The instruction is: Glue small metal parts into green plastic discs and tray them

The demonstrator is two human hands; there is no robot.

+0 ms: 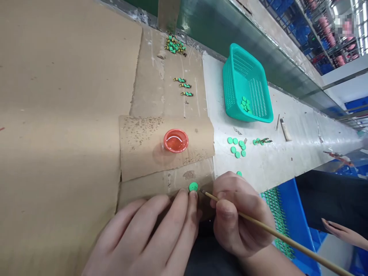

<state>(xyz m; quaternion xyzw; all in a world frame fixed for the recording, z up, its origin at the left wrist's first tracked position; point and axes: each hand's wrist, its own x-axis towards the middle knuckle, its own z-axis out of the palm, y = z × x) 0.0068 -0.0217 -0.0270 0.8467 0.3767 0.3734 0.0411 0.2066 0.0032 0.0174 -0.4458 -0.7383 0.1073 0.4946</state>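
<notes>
A small round green disc (193,186) with tiny dark marks, like a button, sits at the fingertip of my left hand (152,230). The index finger presses on its near edge; the thumb is hidden beneath the hand. My right hand (241,214) is closed around a thin paintbrush (267,229) with a long wooden handle. Its dark tip points left, just beside the disc, with a small gap between them. Beyond both hands, a small red cup (176,141) of liquid stands on a piece of cardboard (143,161).
Several green discs (237,155) lie on the white surface. A teal basket (247,84) with more discs stands behind them. Small green-and-gold pieces (186,94) lie in a row, with a pile (174,45) farther back. A blue crate (296,214) and another person's hand (339,232) are at right.
</notes>
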